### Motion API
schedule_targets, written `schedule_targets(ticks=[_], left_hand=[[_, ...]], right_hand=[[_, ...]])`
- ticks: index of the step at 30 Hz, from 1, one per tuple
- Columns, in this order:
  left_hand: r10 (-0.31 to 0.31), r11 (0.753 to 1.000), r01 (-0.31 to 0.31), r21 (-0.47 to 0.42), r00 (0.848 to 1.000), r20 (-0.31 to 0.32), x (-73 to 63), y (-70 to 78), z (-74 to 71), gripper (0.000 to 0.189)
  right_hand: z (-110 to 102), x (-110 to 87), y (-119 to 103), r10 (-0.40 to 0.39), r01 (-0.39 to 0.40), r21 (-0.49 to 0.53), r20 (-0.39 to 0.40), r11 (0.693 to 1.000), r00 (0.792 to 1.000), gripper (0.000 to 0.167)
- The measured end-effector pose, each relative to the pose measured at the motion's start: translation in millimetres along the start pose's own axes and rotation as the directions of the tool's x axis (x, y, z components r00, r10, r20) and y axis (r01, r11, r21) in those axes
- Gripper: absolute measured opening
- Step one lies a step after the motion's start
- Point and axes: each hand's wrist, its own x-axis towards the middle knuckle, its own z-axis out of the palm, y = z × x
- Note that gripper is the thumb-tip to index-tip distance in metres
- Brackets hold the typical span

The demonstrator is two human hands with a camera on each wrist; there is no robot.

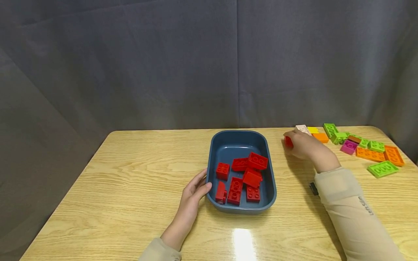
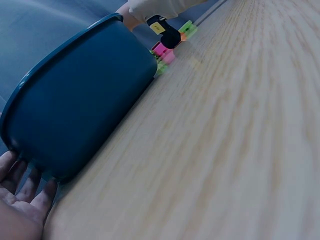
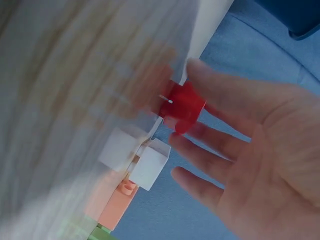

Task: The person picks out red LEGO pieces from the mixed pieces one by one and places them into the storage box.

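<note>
A blue plastic bin (image 1: 240, 209) stands on the table with several red toy bricks (image 1: 252, 178) inside. My left hand (image 1: 191, 197) rests against the bin's left side, thumb at the rim; in the left wrist view its fingertips touch the outer wall. To the right of the bin, my right hand (image 1: 305, 146) pinches a red brick (image 3: 182, 106) between thumb and fingers, low over the tabletop. A white brick (image 3: 149, 163) and an orange brick (image 3: 118, 207) lie beside that hand, partly hidden by it in the head view.
Several green, orange, magenta and yellow bricks lie at the table's back right, including a magenta brick (image 1: 349, 146), a long orange brick (image 1: 370, 154) and a green brick (image 1: 382, 169). Behind the table's back edge hangs a grey curtain (image 1: 169, 69).
</note>
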Motion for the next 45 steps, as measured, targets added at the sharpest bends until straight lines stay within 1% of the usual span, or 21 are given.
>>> schedule_targets(ticks=[3,8,13,19,24,30,37,45], left_hand=[[0.000,1.000,0.000,0.002,1.000,0.000,-0.1,-0.3,0.1,0.054],[0.000,1.000,0.000,0.006,1.000,0.000,-0.5,-0.6,-0.3,0.054],[0.001,1.000,-0.001,0.006,1.000,0.007,-0.2,-0.8,-0.7,0.054],[-0.005,1.000,0.005,-0.001,1.000,0.008,-0.3,-0.9,-0.8,0.054],[-0.005,1.000,0.005,-0.002,1.000,0.008,-0.3,-0.7,-0.6,0.054],[-0.005,1.000,0.005,0.004,1.000,0.008,-0.3,-0.7,-0.6,0.054],[-0.006,1.000,0.006,0.004,1.000,0.002,-0.1,-0.3,-0.9,0.054],[0.003,1.000,-0.003,0.000,1.000,0.004,-0.1,-1.1,-0.6,0.053]], right_hand=[[-1.6,-1.8,-4.7,0.012,-0.012,-0.022,0.001,1.000,1.000,0.040],[-1.8,-2.7,-12.8,0.065,-0.064,-0.014,0.059,0.998,0.996,0.052],[-1.3,-1.9,-15.3,0.050,-0.047,-0.032,0.090,0.998,0.995,0.046],[-1.8,-2.0,-16.8,0.029,-0.024,-0.053,0.086,0.998,0.996,0.043],[-3.9,-2.6,-20.4,0.045,-0.041,-0.042,0.080,0.998,0.996,0.044],[-7.0,-4.2,-22.8,0.037,-0.035,-0.031,0.051,0.999,0.998,0.044],[-13.5,-6.8,-29.0,0.060,-0.060,-0.023,0.002,0.998,0.998,0.037],[-24.4,-11.3,-40.1,0.096,-0.096,-0.030,-0.009,0.995,0.995,0.041]])
